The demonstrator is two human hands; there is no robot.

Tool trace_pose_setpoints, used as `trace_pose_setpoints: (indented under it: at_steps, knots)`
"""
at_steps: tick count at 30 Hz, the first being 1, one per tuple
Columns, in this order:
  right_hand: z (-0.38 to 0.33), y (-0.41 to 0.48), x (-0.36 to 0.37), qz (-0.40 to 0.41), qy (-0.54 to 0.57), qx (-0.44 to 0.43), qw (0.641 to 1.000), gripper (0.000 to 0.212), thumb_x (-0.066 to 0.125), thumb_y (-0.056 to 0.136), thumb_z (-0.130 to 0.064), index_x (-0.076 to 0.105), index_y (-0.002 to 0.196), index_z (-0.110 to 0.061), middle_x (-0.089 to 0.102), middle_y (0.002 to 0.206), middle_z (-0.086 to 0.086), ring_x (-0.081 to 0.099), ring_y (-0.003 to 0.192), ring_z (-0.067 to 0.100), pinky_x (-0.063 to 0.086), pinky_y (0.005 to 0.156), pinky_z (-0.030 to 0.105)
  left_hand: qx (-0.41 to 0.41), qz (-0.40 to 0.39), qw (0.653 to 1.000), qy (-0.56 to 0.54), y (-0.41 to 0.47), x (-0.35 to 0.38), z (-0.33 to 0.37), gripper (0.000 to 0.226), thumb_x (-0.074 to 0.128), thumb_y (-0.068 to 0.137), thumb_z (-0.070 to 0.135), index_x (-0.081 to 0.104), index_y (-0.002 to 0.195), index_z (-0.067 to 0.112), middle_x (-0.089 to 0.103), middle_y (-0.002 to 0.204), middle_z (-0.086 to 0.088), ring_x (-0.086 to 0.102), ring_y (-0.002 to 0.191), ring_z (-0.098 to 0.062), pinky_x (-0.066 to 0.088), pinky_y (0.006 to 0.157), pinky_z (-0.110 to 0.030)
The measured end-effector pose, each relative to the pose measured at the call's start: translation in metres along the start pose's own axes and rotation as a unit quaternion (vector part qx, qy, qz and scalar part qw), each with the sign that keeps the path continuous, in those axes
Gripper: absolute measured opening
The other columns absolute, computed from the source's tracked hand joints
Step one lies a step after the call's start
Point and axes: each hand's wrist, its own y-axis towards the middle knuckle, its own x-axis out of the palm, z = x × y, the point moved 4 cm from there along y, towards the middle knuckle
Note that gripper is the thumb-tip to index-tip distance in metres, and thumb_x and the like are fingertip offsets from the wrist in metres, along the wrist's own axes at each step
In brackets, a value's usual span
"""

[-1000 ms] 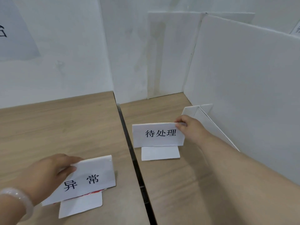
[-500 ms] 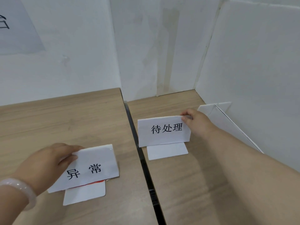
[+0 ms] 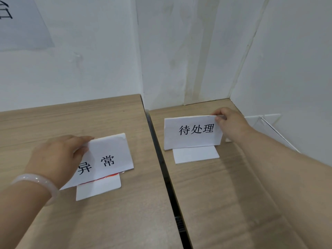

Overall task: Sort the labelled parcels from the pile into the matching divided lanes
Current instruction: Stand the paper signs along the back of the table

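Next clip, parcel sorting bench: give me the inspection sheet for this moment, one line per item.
Surface: two wood-grain tabletops, left tabletop and right tabletop, split by a dark gap.
Job's things: no parcels seen; 异常 sign on the left tabletop, 待处理 sign on the right tabletop, each on a white base.
Clutter: white folded card at the foot of the white board.
Grips: left hand pinches the 异常 sign's left edge; right hand pinches the 待处理 sign's top right corner; bracelet on left wrist.
Cables: nothing seen.
Surroundings: white wall behind, paper sheet on it upper left.
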Motion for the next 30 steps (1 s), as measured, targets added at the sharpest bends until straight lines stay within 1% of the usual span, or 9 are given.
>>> trace_pose_setpoints:
  at_steps: [3, 6, 11, 13, 15, 18, 22, 27, 30]
  knots:
    - [0.003, 0.007, 0.002, 0.011, -0.003, 0.009, 1.0, 0.02, 0.046, 0.1, -0.018, 0.06, 0.099, -0.031, 0.056, 0.125, 0.005, 0.054, 0.099, 0.02, 0.04, 0.067, 0.027, 0.004, 0.013, 1.0, 0.016, 0.009, -0.001, 0.006, 0.03, 0.063, 0.09, 0.015, 0.071, 0.115, 0.029, 0.072, 0.105, -0.002, 0.064, 0.098, -0.036, 0.049, 0.076, -0.044]
    - [0.004, 0.013, 0.002, 0.021, -0.002, 0.018, 1.0, 0.023, 0.044, 0.1, -0.019, 0.062, 0.099, -0.034, 0.055, 0.126, 0.004, 0.055, 0.104, 0.023, 0.043, 0.065, 0.032, 0.004, 0.026, 1.0, 0.016, 0.018, -0.002, 0.008, 0.03, 0.061, 0.091, 0.014, 0.071, 0.116, 0.027, 0.072, 0.107, -0.004, 0.062, 0.101, -0.037, 0.048, 0.08, -0.045]
    - [0.001, 0.013, 0.006, 0.034, -0.021, 0.001, 0.999, 0.03, 0.042, 0.101, -0.016, 0.061, 0.122, -0.025, 0.052, 0.133, 0.005, 0.05, 0.102, 0.017, 0.038, 0.08, 0.027, -0.027, -0.007, 0.999, 0.024, 0.032, 0.005, 0.004, 0.032, 0.055, 0.095, 0.024, 0.066, 0.124, 0.033, 0.069, 0.115, 0.001, 0.059, 0.11, -0.033, 0.046, 0.086, -0.043]
    - [-0.003, 0.009, 0.005, 0.043, -0.044, -0.02, 0.998, 0.035, 0.043, 0.101, -0.018, 0.055, 0.133, -0.024, 0.047, 0.141, 0.007, 0.049, 0.117, 0.02, 0.039, 0.091, 0.029, -0.022, -0.023, 0.999, 0.016, 0.031, 0.007, 0.003, 0.035, 0.057, 0.095, 0.028, 0.063, 0.128, 0.033, 0.067, 0.121, 0.003, 0.057, 0.115, -0.032, 0.044, 0.09, -0.043]
    - [-0.006, -0.001, 0.003, 0.056, -0.051, -0.046, 0.996, 0.038, 0.045, 0.101, -0.02, 0.05, 0.139, -0.023, 0.042, 0.146, 0.006, 0.04, 0.132, 0.022, 0.036, 0.106, 0.035, -0.011, -0.028, 1.0, 0.01, 0.026, 0.006, 0.002, 0.041, 0.061, 0.093, 0.032, 0.059, 0.133, 0.032, 0.063, 0.131, 0.003, 0.054, 0.123, -0.03, 0.042, 0.1, -0.045]
    - [-0.014, -0.025, 0.002, 0.07, -0.067, -0.118, 0.988, 0.042, 0.049, 0.1, -0.026, 0.046, 0.142, -0.021, 0.04, 0.149, 0.002, 0.032, 0.139, 0.018, 0.026, 0.116, 0.035, 0.008, -0.037, 0.999, 0.022, 0.008, -0.003, -0.002, 0.05, 0.064, 0.089, 0.039, 0.056, 0.138, 0.029, 0.056, 0.14, -0.002, 0.05, 0.13, -0.03, 0.037, 0.108, -0.05]
    - [-0.028, -0.082, 0.013, -0.003, -0.101, -0.159, 0.982, 0.054, 0.052, 0.097, -0.037, 0.037, 0.148, -0.03, 0.029, 0.157, -0.006, 0.019, 0.146, 0.012, 0.02, 0.119, 0.034, 0.04, -0.016, 0.999, 0.029, -0.039, -0.024, 0.001, 0.064, 0.044, 0.08, 0.057, 0.064, 0.13, 0.021, 0.062, 0.132, -0.011, 0.06, 0.118, -0.036, 0.046, 0.098, -0.057]
    - [-0.068, -0.18, 0.029, -0.095, -0.129, -0.198, 0.967, 0.061, 0.053, 0.095, -0.045, 0.029, 0.15, -0.036, 0.019, 0.158, -0.016, 0.008, 0.146, 0.003, 0.004, 0.113, 0.019, 0.035, -0.055, 0.998, 0.009, -0.12, -0.056, 0.006, 0.066, 0.044, 0.081, 0.06, 0.057, 0.135, 0.024, 0.058, 0.136, -0.009, 0.058, 0.12, -0.035, 0.046, 0.096, -0.058]
    - [-0.093, -0.243, 0.04, -0.155, -0.13, -0.225, 0.953, 0.066, 0.048, 0.093, -0.057, 0.024, 0.151, -0.037, 0.014, 0.159, -0.017, 0.005, 0.146, 0.002, 0.001, 0.115, 0.018, 0.034, -0.057, 0.998, 0.014, -0.176, -0.087, 0.011, 0.065, 0.045, 0.082, 0.06, 0.057, 0.134, 0.024, 0.06, 0.133, -0.007, 0.061, 0.113, -0.035, 0.049, 0.094, -0.057]
